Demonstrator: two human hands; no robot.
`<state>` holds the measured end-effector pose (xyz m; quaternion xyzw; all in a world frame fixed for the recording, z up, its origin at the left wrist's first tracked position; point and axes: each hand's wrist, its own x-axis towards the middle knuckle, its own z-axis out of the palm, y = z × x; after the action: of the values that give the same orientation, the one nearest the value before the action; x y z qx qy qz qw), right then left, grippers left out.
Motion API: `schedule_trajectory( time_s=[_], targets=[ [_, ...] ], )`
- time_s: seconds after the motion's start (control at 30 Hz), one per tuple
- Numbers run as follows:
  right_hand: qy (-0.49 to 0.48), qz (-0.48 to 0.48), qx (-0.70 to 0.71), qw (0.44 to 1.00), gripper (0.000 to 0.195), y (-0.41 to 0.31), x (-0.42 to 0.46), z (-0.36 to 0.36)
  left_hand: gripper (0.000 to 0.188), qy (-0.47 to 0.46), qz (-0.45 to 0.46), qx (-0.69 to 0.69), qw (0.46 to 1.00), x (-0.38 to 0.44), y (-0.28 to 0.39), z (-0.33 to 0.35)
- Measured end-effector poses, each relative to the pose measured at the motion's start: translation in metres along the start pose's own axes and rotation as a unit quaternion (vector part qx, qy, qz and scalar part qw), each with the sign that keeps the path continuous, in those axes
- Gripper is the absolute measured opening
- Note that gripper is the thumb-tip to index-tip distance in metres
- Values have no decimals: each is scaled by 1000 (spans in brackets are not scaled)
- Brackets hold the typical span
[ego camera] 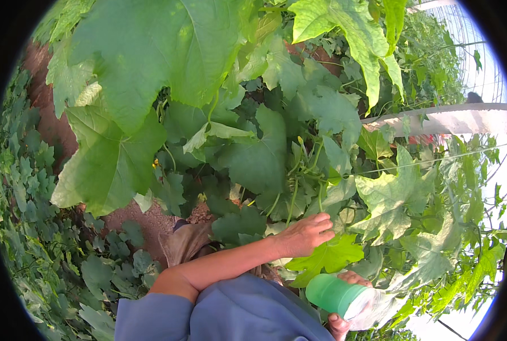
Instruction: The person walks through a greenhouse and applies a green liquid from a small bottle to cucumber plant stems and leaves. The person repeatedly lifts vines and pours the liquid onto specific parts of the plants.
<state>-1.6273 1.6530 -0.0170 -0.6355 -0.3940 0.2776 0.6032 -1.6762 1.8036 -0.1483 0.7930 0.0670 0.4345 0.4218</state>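
My left hand (pixel 308 235) reaches across from the left with its fingers curled, among large lobed vine leaves. A thin green stalk (pixel 320 199) runs down to its fingers; the fingertips are hidden, so a grip on it cannot be made out. Just under this hand spreads a bright yellow-green leaf (pixel 328 258). At the lower right, my right hand (pixel 352 279) holds a tilted green cup (pixel 332 294), thumb on the near side and fingers on the far side. The cup has a whitish end and clear plastic film (pixel 383 309) around it. Its contents do not show.
A big leaf (pixel 159 51) hangs close to the camera. Vine stems and a flower bud (pixel 300 140) stand above my left hand. A taut string (pixel 432 161) crosses at right, below a pale beam or post (pixel 445 118). Brown soil (pixel 136 226) shows at lower left.
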Motion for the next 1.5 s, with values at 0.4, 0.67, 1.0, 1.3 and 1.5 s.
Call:
schedule_trajectory(
  time_s=[0.4, 0.67, 1.0, 1.3, 1.5],
  targets=[
    [-122, -69, -5, 990, 81, 14, 42, -14, 31, 72, -71, 32, 994, 25, -12, -36],
    [-142, -153, 10, 978, 77, 11, 59, 22, 29, 133, -165, 24, 977, -3, 29, -122],
    [-142, -200, 102, 964, 73, 10, 47, 55, 77, -48, -79, 67, 993, -9, 124, -109],
    [-54, -174, 97, 978, 62, 14, 27, 20, 52, -35, -176, -7, 984, 13, 101, -104],
    [-12, -146, -17, 989, 73, 34, 7, -15, 34, -93, -174, 138, 971, 88, 37, -27]
  ],
)
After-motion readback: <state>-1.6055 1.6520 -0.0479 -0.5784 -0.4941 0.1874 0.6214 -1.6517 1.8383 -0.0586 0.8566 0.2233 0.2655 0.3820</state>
